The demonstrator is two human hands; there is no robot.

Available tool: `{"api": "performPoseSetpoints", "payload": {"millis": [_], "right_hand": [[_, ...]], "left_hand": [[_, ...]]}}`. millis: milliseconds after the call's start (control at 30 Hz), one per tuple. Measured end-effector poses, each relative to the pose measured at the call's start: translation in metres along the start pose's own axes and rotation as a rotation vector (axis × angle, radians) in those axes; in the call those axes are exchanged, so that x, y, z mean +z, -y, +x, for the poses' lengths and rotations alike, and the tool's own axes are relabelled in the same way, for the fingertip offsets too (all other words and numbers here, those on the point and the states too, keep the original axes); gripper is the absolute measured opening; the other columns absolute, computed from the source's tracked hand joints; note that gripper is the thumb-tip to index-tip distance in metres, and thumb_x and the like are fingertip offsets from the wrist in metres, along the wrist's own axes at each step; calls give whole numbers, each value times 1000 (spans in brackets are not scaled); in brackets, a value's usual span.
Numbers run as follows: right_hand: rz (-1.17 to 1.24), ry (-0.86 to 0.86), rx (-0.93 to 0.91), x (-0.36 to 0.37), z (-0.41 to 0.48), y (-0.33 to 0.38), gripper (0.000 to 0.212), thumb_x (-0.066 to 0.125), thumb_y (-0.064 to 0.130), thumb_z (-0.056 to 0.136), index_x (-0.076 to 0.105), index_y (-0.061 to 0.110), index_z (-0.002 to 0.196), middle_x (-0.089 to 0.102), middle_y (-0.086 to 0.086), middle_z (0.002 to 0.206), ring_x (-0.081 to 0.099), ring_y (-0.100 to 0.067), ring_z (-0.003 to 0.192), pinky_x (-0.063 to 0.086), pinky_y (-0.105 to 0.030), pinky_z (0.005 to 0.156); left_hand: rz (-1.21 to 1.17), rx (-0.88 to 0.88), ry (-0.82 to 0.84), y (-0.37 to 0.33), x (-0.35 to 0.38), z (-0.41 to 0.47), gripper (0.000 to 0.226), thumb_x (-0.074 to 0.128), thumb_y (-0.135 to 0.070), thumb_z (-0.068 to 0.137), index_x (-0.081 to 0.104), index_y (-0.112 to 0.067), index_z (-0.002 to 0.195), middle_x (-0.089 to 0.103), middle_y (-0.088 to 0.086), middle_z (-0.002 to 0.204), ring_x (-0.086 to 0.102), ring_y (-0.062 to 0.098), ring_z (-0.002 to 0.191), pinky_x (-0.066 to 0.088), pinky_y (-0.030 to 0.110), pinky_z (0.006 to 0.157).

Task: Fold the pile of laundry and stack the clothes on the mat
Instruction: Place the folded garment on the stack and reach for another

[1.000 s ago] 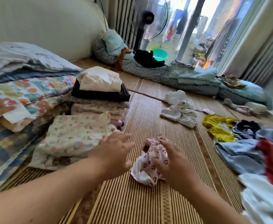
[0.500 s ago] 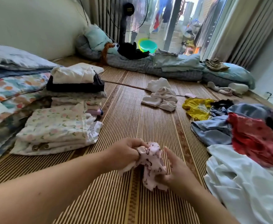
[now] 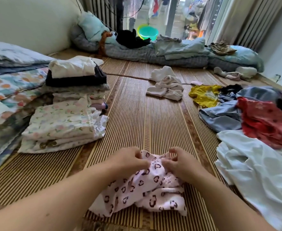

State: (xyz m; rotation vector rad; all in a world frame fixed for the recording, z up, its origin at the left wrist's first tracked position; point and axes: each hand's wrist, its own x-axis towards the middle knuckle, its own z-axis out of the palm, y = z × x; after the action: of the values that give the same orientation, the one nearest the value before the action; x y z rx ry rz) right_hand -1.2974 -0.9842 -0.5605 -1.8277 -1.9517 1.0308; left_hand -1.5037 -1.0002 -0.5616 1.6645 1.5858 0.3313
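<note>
The work surface is a striped woven mat (image 3: 136, 114) that covers the floor of a room with a glazed door and curtains at the far end. Rolled grey and pale blue bedding (image 3: 178, 54) runs along the far edge of the mat, with a green basin (image 3: 147, 32) and a fan stand (image 3: 120, 14) behind it.

Along the left edge lie patterned quilts (image 3: 8, 90). Just beside them stand two stacks of folded clothes: a near stack topped by a floral garment (image 3: 61, 120), and a taller stack (image 3: 76, 80) behind it, topped by a cream piece over a dark one.

The unfolded laundry pile occupies the right side of the mat. It comprises a white garment (image 3: 257, 177) nearest the camera, a red garment (image 3: 267, 122) above it, a blue-grey garment (image 3: 223, 115) and a yellow garment (image 3: 203, 95). A crumpled off-white garment (image 3: 168, 87) lies apart in the centre of the mat.

The item in work is a small pink garment with dark heart prints (image 3: 145, 189). It lies on the mat at bottom centre, between both forearms, partly bunched. The left hand (image 3: 128, 160) and right hand (image 3: 182, 164) sit close together at its upper edge. The fingers of each hand curl and pinch the fabric. The hands cover the garment's top edge, so its shape there cannot be determined.
</note>
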Motion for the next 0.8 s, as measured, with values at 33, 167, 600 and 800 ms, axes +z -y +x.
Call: {"api": "performPoseSetpoints", "payload": {"millis": [33,167,600,800], "right_hand": [[-51,6,10,8,1,1,13,65,38,89,58,28,94,68,7,88,62,-5,64,54,-23,58],[130,-8,7,8,3,11,19,64,33,91,66,15,85,67,-5,75,58,-13,59,51,-31,59],[713,-251,-226,-33,-25,54,15,76,12,79,63,7,82,68,1,71,65,-2,58,48,-14,49],[671,-9,-293,-24,-33,57,15,74,24,78,69,19,91,72,-10,90,73,-26,82,60,-36,69]], "left_hand": [[13,16,-18,0,8,2,36,67,-57,76,59,-32,101,64,-11,96,60,4,82,51,22,73],[-92,46,65,-2,13,1,102,75,-63,65,22,-38,148,46,-4,145,51,10,118,43,27,97],[-549,206,-316,-34,-21,-14,4,62,-17,75,65,-18,76,63,3,73,62,23,72,56,51,76],[-908,176,53,-39,-20,-17,39,74,-34,75,62,-16,107,73,5,84,72,18,74,55,27,61]]}}
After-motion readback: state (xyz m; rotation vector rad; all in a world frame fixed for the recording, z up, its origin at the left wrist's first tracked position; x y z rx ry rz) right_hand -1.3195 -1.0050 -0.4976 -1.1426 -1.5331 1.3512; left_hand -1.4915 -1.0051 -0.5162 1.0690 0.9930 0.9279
